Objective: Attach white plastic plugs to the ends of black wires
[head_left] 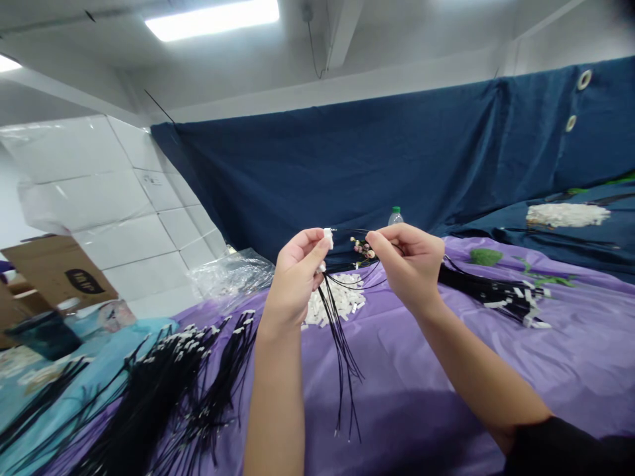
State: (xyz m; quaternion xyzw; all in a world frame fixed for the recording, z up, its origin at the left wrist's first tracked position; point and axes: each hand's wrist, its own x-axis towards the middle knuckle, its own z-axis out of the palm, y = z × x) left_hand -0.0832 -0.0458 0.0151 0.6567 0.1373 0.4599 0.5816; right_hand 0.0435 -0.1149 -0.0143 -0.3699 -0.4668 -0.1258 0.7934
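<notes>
In the middle of the head view, my left hand (296, 272) pinches a small white plastic connector (328, 238) between thumb and forefinger. Several thin black wires (338, 337) hang down from below the same hand, their bare ends loose. My right hand (411, 261) is closed on a black wire (354, 230) that stretches leftward, its tip close to the connector. Whether the tip is inside the connector I cannot tell. Behind and below the hands lies a pile of small white connectors (340, 301) on the purple cloth (387, 390).
Bundles of black wires with white ends (163, 377) lie at left, and another bundle (491, 291) at right. Clear plastic wrap (233, 277), a green-capped bottle (395, 215) and a brown carton (59, 271) stand farther back. A dark blue curtain (337, 165) hangs behind.
</notes>
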